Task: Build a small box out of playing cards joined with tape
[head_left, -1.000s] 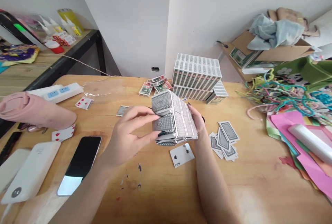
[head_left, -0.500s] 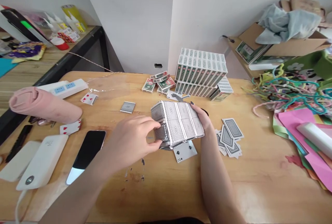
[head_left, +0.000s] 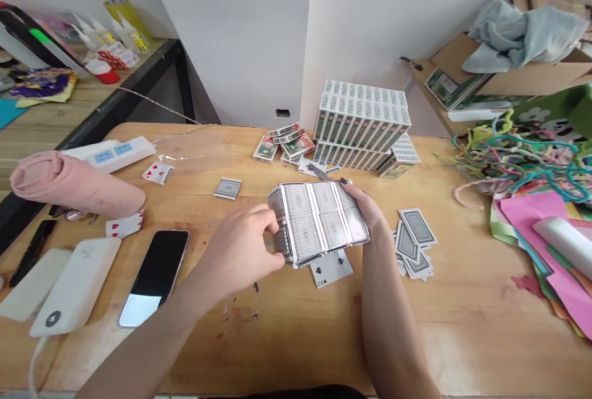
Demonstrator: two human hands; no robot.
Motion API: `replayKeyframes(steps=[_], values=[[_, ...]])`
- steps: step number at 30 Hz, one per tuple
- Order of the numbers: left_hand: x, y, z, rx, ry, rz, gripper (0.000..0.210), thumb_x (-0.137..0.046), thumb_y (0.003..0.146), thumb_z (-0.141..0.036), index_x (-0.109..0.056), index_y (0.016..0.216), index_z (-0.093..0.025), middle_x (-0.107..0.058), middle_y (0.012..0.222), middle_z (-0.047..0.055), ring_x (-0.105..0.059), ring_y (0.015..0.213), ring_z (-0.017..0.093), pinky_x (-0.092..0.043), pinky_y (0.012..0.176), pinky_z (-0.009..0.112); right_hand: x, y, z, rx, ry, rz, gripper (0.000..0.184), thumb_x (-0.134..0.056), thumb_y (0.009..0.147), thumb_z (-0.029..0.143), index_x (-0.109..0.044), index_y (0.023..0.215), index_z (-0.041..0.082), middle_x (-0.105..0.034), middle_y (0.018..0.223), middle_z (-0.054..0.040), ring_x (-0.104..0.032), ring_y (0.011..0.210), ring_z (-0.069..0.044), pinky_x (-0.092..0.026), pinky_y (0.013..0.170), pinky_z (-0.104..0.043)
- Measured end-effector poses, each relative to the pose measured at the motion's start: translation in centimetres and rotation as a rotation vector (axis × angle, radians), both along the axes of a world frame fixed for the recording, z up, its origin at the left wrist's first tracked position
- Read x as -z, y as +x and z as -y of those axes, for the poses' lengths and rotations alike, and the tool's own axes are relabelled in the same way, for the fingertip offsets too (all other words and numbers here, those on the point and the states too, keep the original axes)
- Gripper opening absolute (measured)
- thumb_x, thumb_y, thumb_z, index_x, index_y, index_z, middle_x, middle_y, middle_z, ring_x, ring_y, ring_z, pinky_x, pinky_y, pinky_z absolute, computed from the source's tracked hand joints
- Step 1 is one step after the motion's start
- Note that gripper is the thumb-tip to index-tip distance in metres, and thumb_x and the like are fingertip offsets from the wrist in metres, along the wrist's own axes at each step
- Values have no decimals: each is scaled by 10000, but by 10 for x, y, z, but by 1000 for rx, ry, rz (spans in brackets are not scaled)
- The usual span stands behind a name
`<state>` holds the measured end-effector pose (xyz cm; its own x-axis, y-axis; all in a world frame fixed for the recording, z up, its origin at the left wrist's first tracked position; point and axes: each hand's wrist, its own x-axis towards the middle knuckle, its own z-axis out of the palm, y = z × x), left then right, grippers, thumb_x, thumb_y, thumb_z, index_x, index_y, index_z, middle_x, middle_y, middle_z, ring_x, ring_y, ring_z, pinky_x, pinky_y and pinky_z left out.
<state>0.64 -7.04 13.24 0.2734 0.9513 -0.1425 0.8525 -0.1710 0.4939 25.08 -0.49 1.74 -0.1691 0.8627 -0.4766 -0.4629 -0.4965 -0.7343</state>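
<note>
A box-like block made of playing cards (head_left: 319, 220), backs outward in grey and white, is held above the table. My right hand (head_left: 365, 205) is closed around its right end, the thumb on the top edge and the other fingers hidden beneath. At the left end, my left hand (head_left: 250, 238) pinches the side of the block between thumb and fingers. Under the block lies a two of spades (head_left: 332, 269), partly covered. Behind it are a pair of scissors (head_left: 318, 171) and another card (head_left: 305, 166). One folded card (head_left: 228, 188) lies to the left.
Stacked card boxes (head_left: 363, 118) stand at the back, with a few loose packs (head_left: 287, 143) beside them. Loose cards (head_left: 416, 238) lie right. A phone (head_left: 160, 269), power bank (head_left: 76, 288) and pink roll (head_left: 78, 186) are left; yarn (head_left: 536, 155) and coloured paper (head_left: 541, 226) are far right.
The card block has tilted slightly, showing its top face more flatly. My left fingers have shifted a little left along with its left end and drawn closer together.
</note>
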Motion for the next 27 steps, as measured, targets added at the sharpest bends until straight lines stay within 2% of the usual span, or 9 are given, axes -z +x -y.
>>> replayKeyframes(steps=[4, 10, 15, 17, 21, 27], values=[[2, 4, -1, 51, 42, 5, 154, -579, 553, -168, -450, 632, -197, -528, 703, -27, -494, 677, 164, -350, 602, 288, -8, 3, 0, 22, -96, 18, 208, -695, 741, 355, -683, 886, 207, -738, 750, -22, -689, 670, -221, -577, 642, -334], [7, 4, 1, 122, 123, -11, 182, -550, 563, -129, -384, 598, -195, -471, 650, -31, -454, 681, 160, -344, 622, 294, -10, 7, 0, -9, -13, 30, 298, -727, 706, 384, -678, 954, 226, -737, 779, -14, -694, 760, -239, -559, 712, -350], [5, 6, 12, 132, 155, 9, 110, -533, 685, -145, -475, 763, -198, -542, 820, -4, -506, 753, 169, -378, 638, 294, -11, 12, 1, 0, 33, -11, 334, -733, 696, 403, -666, 980, 240, -740, 854, -7, -693, 838, -242, -552, 769, -360], [3, 10, 16, 118, 165, -53, 118, -528, 700, -143, -469, 786, -198, -548, 836, 9, -504, 730, 174, -367, 605, 295, -14, 13, 2, 2, 19, -2, 342, -731, 699, 413, -664, 987, 241, -739, 853, -7, -692, 841, -242, -550, 771, -359], [1, 18, 19, 72, 221, -165, 188, -537, 644, -114, -384, 692, -212, -506, 735, 11, -444, 636, 169, -314, 539, 294, -23, 14, 5, 28, 26, 50, 349, -729, 712, 407, -664, 1009, 237, -735, 865, -8, -683, 827, -233, -547, 734, -336], [4, 20, 16, 111, 395, -82, 312, -509, 532, -74, -250, 624, -222, -394, 611, -10, -359, 587, 157, -306, 546, 308, -42, 17, 12, 54, 72, 97, 333, -715, 738, 389, -672, 1036, 248, -726, 901, -4, -668, 837, -232, -538, 739, -344]])
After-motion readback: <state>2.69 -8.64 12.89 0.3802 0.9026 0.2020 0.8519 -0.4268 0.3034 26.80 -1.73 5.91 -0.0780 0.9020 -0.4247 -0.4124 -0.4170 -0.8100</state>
